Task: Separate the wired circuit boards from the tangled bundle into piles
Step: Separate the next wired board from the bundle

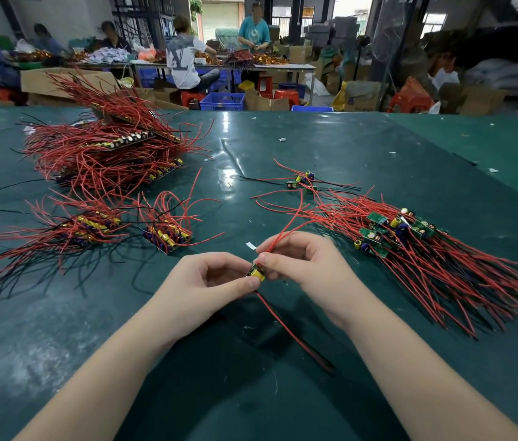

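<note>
Between both hands sits one small circuit board (257,272) with a yellow capacitor. My left hand (206,281) pinches it from the left with thumb and fingers. My right hand (302,265) pinches its top edge and a red wire (286,232) that curves up and away. Another red and black wire pair (289,332) trails from the board toward me over the table. A loose pile of green boards with red wires (410,246) lies to the right. Stacked wired boards form a small pile (168,233), a second pile (89,227) and a large heap (108,148) on the left.
The green table (251,393) carries a few separate boards (303,179) at centre right and scraps of white paper (251,245). Beyond the far edge are people at other tables, cardboard boxes, blue crates and red stools.
</note>
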`<action>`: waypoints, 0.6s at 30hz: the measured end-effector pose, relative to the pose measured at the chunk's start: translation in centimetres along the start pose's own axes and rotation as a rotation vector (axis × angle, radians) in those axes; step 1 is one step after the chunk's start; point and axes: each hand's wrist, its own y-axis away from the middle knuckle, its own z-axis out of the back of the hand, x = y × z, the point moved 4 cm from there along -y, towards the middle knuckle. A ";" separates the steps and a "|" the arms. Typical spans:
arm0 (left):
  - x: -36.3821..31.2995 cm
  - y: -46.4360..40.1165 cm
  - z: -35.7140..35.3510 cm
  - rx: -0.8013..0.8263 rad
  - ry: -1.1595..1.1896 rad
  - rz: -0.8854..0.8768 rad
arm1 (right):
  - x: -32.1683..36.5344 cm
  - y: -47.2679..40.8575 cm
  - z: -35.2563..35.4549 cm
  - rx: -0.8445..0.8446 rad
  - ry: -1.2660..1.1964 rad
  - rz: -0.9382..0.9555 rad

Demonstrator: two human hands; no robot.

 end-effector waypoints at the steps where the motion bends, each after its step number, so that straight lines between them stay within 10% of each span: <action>1: 0.0 0.0 0.0 0.005 -0.003 -0.005 | -0.1 0.0 0.0 0.009 -0.043 -0.027; 18: -0.4 0.3 -0.5 0.025 -0.012 -0.030 | -1.5 0.0 0.2 0.048 -0.495 -0.445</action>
